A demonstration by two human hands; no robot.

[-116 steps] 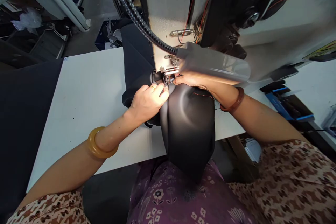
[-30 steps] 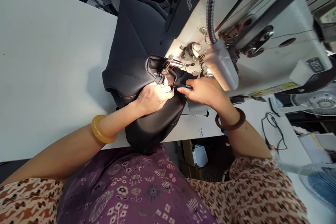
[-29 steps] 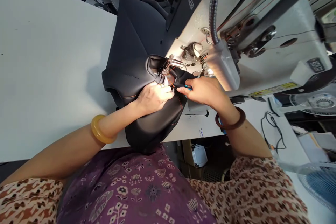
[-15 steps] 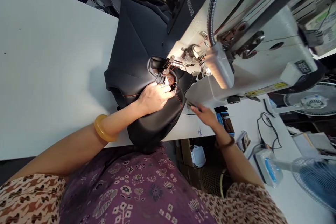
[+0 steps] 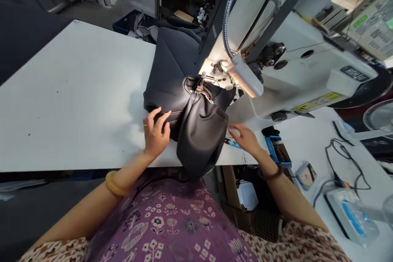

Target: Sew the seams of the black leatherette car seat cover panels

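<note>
A black leather-like cover (image 5: pixel 201 139) with orange stitching lies bunched under the needle of a sewing machine (image 5: pixel 245 98). Its front part hangs over the table edge. My left hand (image 5: pixel 156 133) is open, its spread fingertips resting at the cover's left side near a stitched seam. On the other side my right hand (image 5: pixel 247 139) has its fingers stretched out toward the cover's right edge; nothing shows in them, and I cannot tell if they touch it. Beneath that hand lies a small black and blue item (image 5: pixel 232 143), partly hidden.
The white table (image 5: pixel 92 102) stretches left. A lamp (image 5: pixel 245 77) on a flexible neck shines on the needle area. To the right are a blue box (image 5: pixel 278 149) and a black cable (image 5: pixel 344 159). A dark bin with scraps (image 5: pixel 135 24) stands behind the table.
My left hand has left the needle area for the cover's left side, and its fingers have spread. The dark tool in my right hand is no longer in it. The view has shifted.
</note>
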